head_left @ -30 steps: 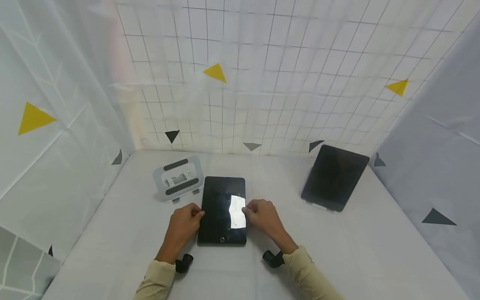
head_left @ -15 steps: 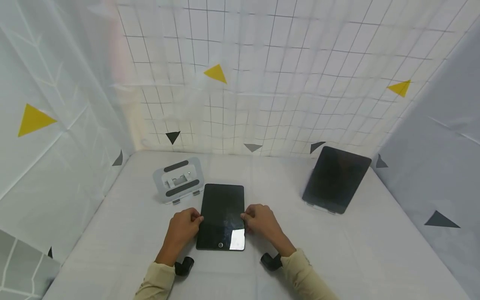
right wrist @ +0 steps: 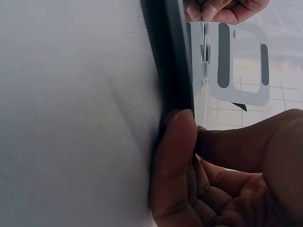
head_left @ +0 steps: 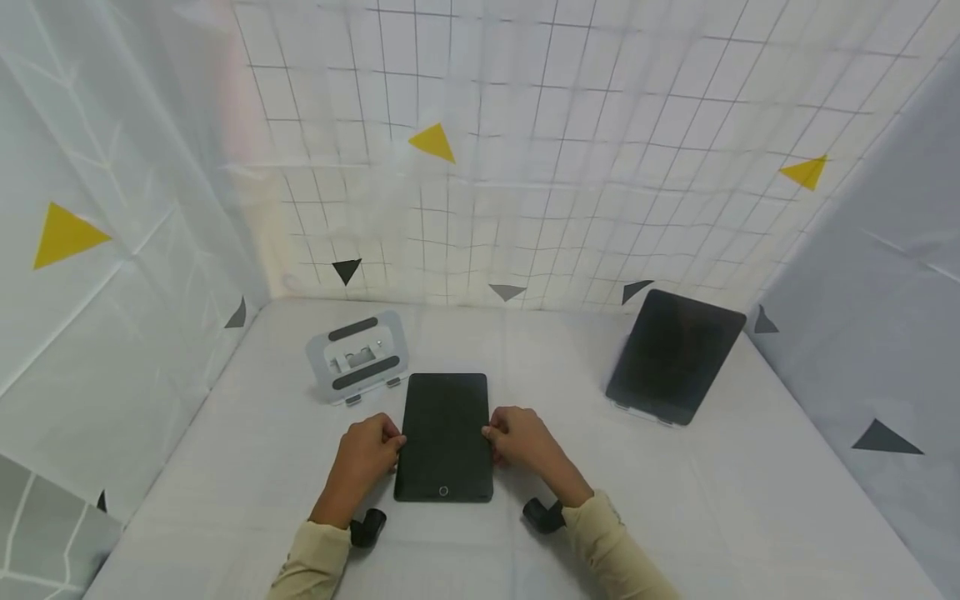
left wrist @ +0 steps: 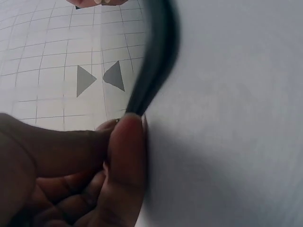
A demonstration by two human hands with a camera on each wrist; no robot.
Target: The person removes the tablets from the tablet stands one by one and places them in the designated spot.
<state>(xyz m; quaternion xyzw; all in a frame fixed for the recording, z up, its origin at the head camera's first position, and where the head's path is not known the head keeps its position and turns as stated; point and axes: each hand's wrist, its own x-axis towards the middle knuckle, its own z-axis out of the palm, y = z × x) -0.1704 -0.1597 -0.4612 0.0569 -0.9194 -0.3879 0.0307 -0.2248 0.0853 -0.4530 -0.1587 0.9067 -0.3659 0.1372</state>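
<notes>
A black tablet with a round button at its near end is held in portrait direction in the head view. My left hand pinches its left edge between thumb and curled fingers. On the opposite edge my right hand pinches it the same way. Both wrist views show the tablet edge-on, a dark band at the left hand and another dark side at the right. A gap to the white surface appears under it. The fingers beneath are partly hidden in the head view.
A grey tablet stand with dark pads and small front lips is behind the left hand. At the far right a second black tablet leans on a mostly hidden stand. A gridded white sheet hangs behind the white table.
The tablet's far edge has come lower and nearer to me, and its near edge slightly nearer. The bright reflection slid down the screen and is gone. Both hands keep their grip.
</notes>
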